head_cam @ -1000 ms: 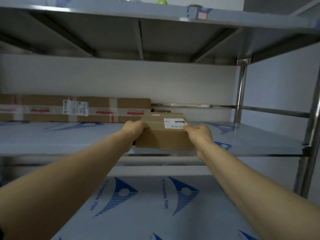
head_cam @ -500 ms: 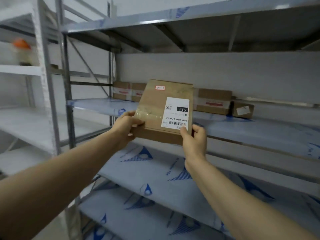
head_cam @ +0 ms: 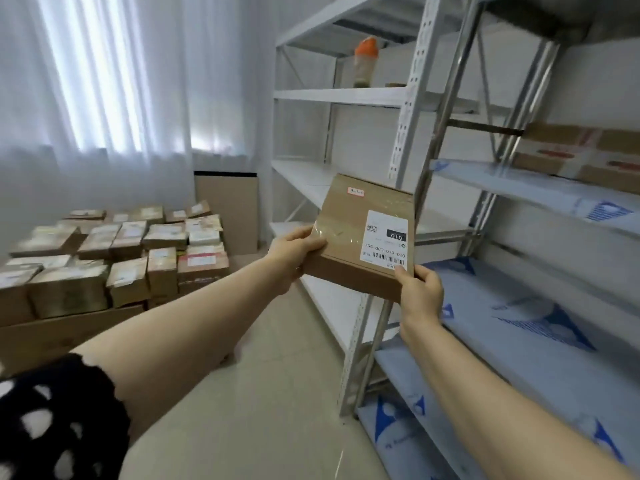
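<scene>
I hold a flat brown cardboard parcel (head_cam: 349,226) in the air in front of me, tilted up so its top faces me. It carries a white barcode label and a small pink sticker. My left hand (head_cam: 294,252) grips its left edge, thumb on top. At the near right corner my right hand (head_cam: 420,289) grips it, thumb on the label. The parcel hangs in front of the post of a white shelf rack (head_cam: 403,133).
A steel rack (head_cam: 519,188) with blue-printed film on its shelves runs along the right, with taped cartons (head_cam: 581,154) on a shelf. An orange-capped bottle (head_cam: 365,62) stands on the white rack. Several parcels (head_cam: 114,251) are piled at the left by a curtained window.
I have lifted the parcel off the steel shelf and turned left with it. The view swung from the shelf to the white rack, the floor and the parcel pile.
</scene>
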